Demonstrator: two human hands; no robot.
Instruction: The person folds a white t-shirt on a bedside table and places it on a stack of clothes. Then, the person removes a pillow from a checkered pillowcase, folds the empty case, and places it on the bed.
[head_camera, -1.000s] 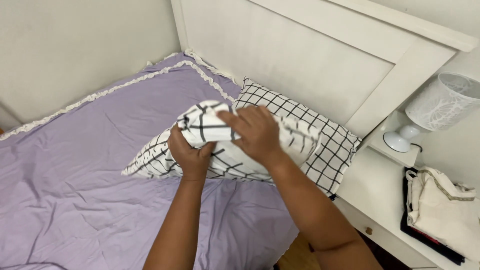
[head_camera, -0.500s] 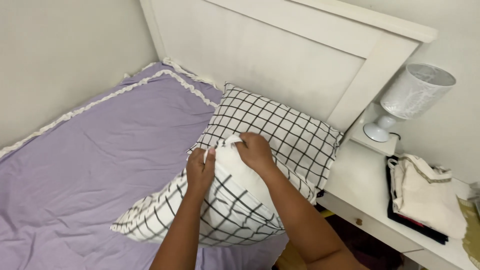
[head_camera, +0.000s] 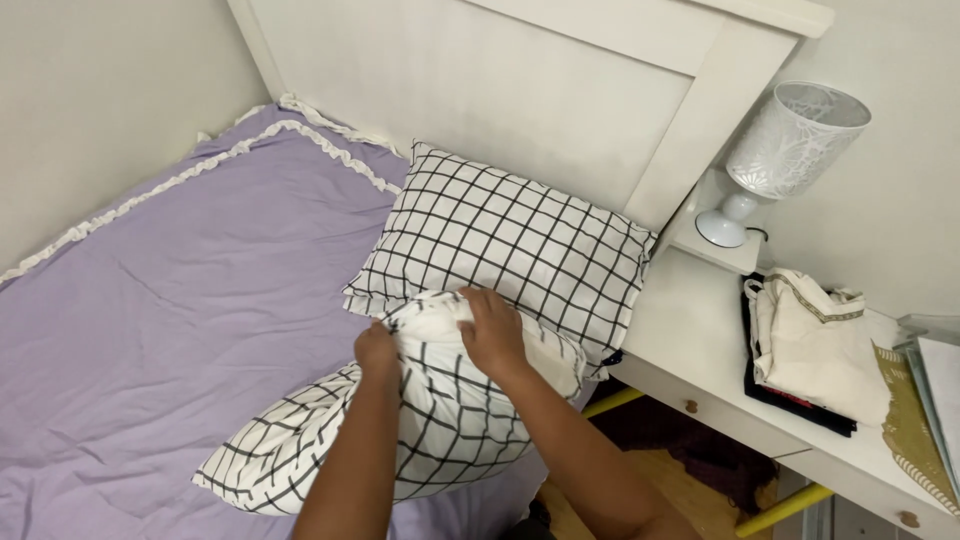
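The white pillow in its black-grid cotton case (head_camera: 400, 430) is down on the bed now, lying on the lilac bedsheet with its white ruffled trim (head_camera: 180, 290), its lower corner pointing toward the foot of the bed. A second ago it was bunched up between both hands, lifted off the sheet; half a second ago it was already lowering, and here it rests, just in front of the second grid-patterned pillow (head_camera: 510, 245) that leans against the white wooden headboard (head_camera: 560, 90).

Left hand (head_camera: 376, 352) is clenched on the upper edge of the case, fabric gathered in the fist. Right hand (head_camera: 492, 332) is closed over the same top edge, fingers curled into a fold where the plain white inner cloth shows. Both are gripping cloth, neither is released. My read: the pillow has gone from handled in the air to set down, and the fuss is now at its open end.

Off to the right, a white bedside surface (head_camera: 690, 330) carries a white lamp with a patterned shade (head_camera: 790, 145) and a cream cloth bag lying on something dark (head_camera: 815, 345). Beneath it, a yellow bar (head_camera: 610, 402) shows near the wooden floor.
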